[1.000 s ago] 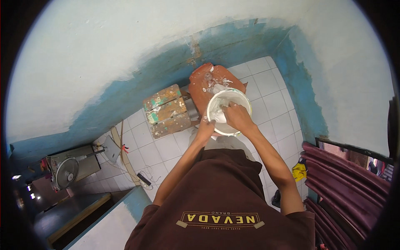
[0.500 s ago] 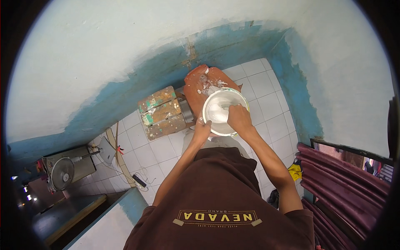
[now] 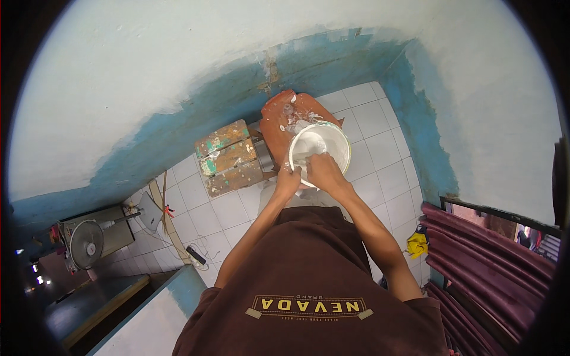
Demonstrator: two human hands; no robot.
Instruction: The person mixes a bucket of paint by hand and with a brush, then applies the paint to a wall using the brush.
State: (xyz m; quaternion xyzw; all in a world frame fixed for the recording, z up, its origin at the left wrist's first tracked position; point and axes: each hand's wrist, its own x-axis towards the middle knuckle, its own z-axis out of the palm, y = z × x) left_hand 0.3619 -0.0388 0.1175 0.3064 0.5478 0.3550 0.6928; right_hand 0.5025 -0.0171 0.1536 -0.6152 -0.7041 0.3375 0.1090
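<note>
A round white bucket (image 3: 348, 155) is in front of me, with white paste (image 3: 310, 141) inside it. My left hand (image 3: 287, 180) is closed on the bucket's near left rim. My right hand (image 3: 324, 172) reaches over the near rim into the bucket, its fingers curled in a grip. A greyish flat piece shows beside those fingers, close to the left inner wall; its kind is unclear, and the fist hides most of it. Beyond the bucket, white smears and scraps lie on an orange plastic surface (image 3: 272, 124).
A paint-spattered wooden stool (image 3: 229, 159) stands left of the bucket on white floor tiles (image 3: 380, 145). Blue wall (image 3: 196, 124) with whitened patches rises behind. A fan (image 3: 86, 244) and a power strip (image 3: 196, 255) are at left; a yellow cloth (image 3: 417, 243) and maroon curtain (image 3: 475, 255) at right.
My right hand has moved left and slightly nearer inside the bucket, close to my left hand. The greyish piece has shifted left with it. My left hand keeps its hold on the rim.
</note>
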